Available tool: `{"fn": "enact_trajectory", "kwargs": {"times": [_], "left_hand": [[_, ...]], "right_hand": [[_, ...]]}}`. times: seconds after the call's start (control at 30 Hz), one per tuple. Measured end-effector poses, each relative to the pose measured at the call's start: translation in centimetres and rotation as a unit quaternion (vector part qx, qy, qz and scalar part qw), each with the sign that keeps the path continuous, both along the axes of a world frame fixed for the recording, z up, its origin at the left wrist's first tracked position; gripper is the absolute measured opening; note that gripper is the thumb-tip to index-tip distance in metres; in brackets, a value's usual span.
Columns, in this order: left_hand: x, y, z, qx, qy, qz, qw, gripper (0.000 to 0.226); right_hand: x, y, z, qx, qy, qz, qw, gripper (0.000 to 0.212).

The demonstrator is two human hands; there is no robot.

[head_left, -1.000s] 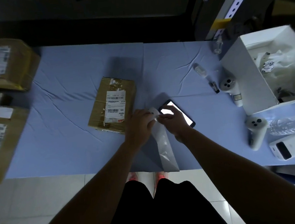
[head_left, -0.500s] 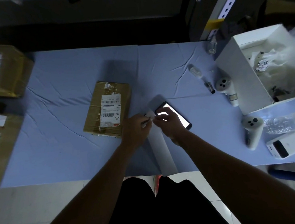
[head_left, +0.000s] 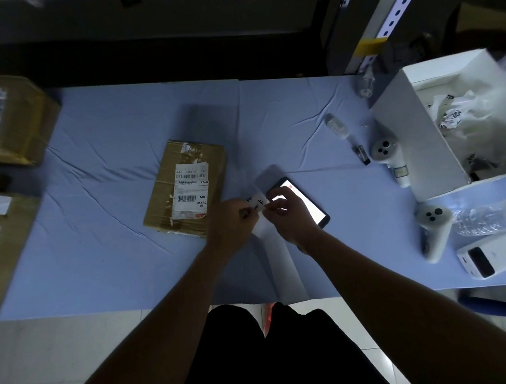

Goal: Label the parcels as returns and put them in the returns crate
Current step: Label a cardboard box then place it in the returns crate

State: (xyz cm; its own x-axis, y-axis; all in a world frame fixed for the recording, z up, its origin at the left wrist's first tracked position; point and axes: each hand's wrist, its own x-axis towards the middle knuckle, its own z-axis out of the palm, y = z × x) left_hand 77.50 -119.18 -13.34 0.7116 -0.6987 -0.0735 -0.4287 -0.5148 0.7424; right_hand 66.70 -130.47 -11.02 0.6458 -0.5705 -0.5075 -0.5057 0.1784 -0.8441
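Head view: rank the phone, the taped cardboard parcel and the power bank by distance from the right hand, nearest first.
From the right hand:
1. Phone, partly under it.
2. Cardboard parcel, to its left.
3. Power bank, far right, near table edge.

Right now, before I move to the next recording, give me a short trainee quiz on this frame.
1. True or false: the brown parcel already sits inside a crate.
2. What lies partly under the right hand? A) a lit phone B) scissors C) a tape roll
3. Which hand is nearer the parcel while both pinch the label strip?
Key: 1 false, it lies on the blue cloth. 2 A. 3 the left hand.
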Motion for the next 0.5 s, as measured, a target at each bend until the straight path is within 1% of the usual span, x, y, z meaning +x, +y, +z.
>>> {"fn": "enact_trajectory", "kwargs": {"times": [0.07,0.17,0.23,0.3,0.4,0.5], "left_hand": [[-0.3,0.0,0.2,-0.004,0.0,-0.029,1.0,0.024],[-0.4,-0.1,0.4,-0.019,0.01,-0.042,0.999,0.022],[-0.3,-0.1,0.3,-0.012,0.021,-0.044,0.999,0.02],[-0.3,-0.1,0.2,0.0,0.015,-0.05,0.999,0.023],[-0.2,-0.2,0.4,0.014,-0.036,-0.065,0.997,0.028],[-0.2,-0.2,1.2,0.03,-0.111,-0.117,0.986,0.024]], "right_hand": [[-0.1,0.0,0.0,0.005,0.001,-0.009,1.0,0.022],[-0.2,0.0,0.0,0.017,-0.006,-0.023,1.0,0.023],[-0.4,0.1,0.0,0.024,-0.015,-0.019,0.999,0.021],[-0.5,0.2,0.1,0.026,-0.019,-0.014,0.999,0.021],[-0.5,0.4,0.1,0.022,-0.017,-0.011,1.0,0.021],[-0.5,0.6,0.0,0.01,-0.008,-0.013,1.0,0.022]]}}
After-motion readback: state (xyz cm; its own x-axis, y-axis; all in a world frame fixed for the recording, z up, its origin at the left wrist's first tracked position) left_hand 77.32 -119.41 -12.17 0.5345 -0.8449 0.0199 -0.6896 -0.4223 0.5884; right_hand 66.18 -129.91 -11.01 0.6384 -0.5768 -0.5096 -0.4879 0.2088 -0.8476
